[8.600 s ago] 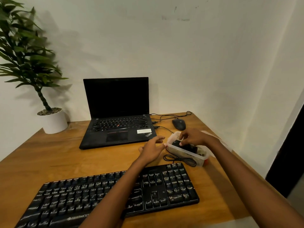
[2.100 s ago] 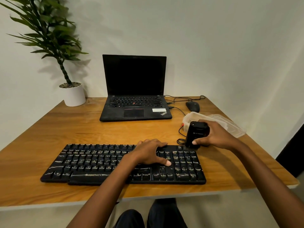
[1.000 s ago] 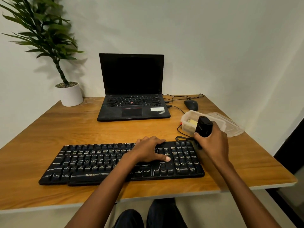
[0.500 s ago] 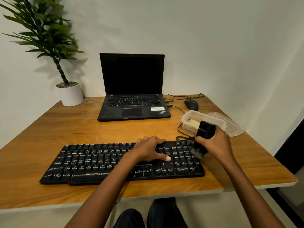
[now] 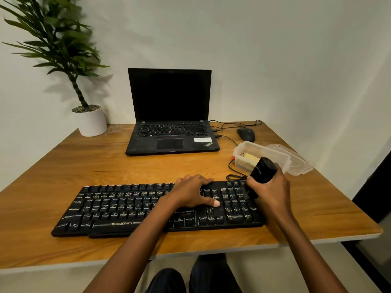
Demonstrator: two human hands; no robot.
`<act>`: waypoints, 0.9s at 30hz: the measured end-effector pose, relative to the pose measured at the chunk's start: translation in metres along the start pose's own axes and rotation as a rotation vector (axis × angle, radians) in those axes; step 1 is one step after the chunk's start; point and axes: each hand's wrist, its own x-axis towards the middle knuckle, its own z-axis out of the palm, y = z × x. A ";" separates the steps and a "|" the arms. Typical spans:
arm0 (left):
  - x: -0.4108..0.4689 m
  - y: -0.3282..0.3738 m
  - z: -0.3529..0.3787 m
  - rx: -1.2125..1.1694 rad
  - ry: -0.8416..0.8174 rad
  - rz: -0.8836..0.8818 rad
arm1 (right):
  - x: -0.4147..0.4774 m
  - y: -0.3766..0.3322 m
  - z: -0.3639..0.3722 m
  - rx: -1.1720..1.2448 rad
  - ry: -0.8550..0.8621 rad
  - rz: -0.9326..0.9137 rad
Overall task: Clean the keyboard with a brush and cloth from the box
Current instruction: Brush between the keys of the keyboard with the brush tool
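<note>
Keyboard (image 5: 148, 208) lies along the near edge of the table (image 5: 105, 166), long side toward us. Left hand (image 5: 190, 193) rests flat on the keys right of centre, fingers spread and thumb stretched toward the arrow keys; we judge it is holding the board steady. Right hand (image 5: 273, 193) is wrapped round the black brush (image 5: 262, 171), which tilts with its top leaning away and its lower end down at the number pad; we cannot make out the bristles against the dark keys. Step in hand, as we read it: brushing, begun at the right end. The next move calls for short strokes along the key rows, working leftward, with the left hand giving way. Behind the brush stands the open box (image 5: 273, 154), a pale yellow thing inside, possibly the cloth. Compared with some eight seconds back, the right hand has left the box, and the brush, upright two seconds ago, now leans onto the keys.
</note>
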 end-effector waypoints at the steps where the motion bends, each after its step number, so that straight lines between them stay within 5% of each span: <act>1: 0.000 0.000 0.000 -0.002 0.002 0.001 | 0.004 0.000 -0.002 -0.047 -0.037 0.020; 13: 0.000 0.000 0.001 -0.007 0.000 0.005 | 0.000 -0.003 0.002 -0.108 0.069 -0.124; 27: 0.000 -0.001 -0.001 -0.013 -0.007 0.005 | -0.009 0.005 -0.016 -0.060 0.086 -0.036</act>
